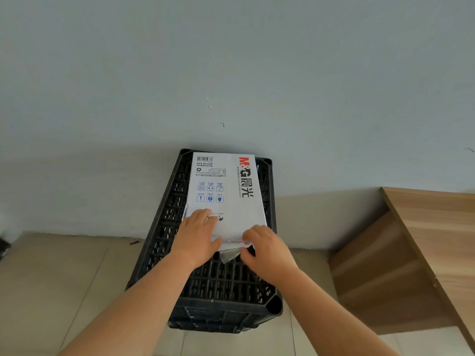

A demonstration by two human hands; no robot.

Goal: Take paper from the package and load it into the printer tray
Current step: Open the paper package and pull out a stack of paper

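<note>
— What is seen, from the biggest thing down?

— A pale wall [231, 73] fills the background, with a tiled floor [64, 278] below and a wooden worktop [437, 240] off beyond the right grip. A black lattice crate [221, 283] is stood on the floor, and the paper package [226, 191] is laid flat on its top. No printer tray is in view.

— And the grips?

— The left grip [196, 237] is pressed flat and spread on the near left part of the package, holding it down. The right grip [267, 247] is pinched narrow on the torn wrapper flap [231, 255] at the near end, fingers closed on the loose edge.

— How is this step best done?

— The wrapper should be peeled back along the near end while the package is kept pinned by the left grip, so the package is not dragged off the crate. The opening is judged only partly made; sheets should be drawn out squarely, not bent.

— Which way is the package pointed?

— Its long axis is run away from both grips toward the wall, the opened end nearest them — the printed lettering is read sideways.
</note>
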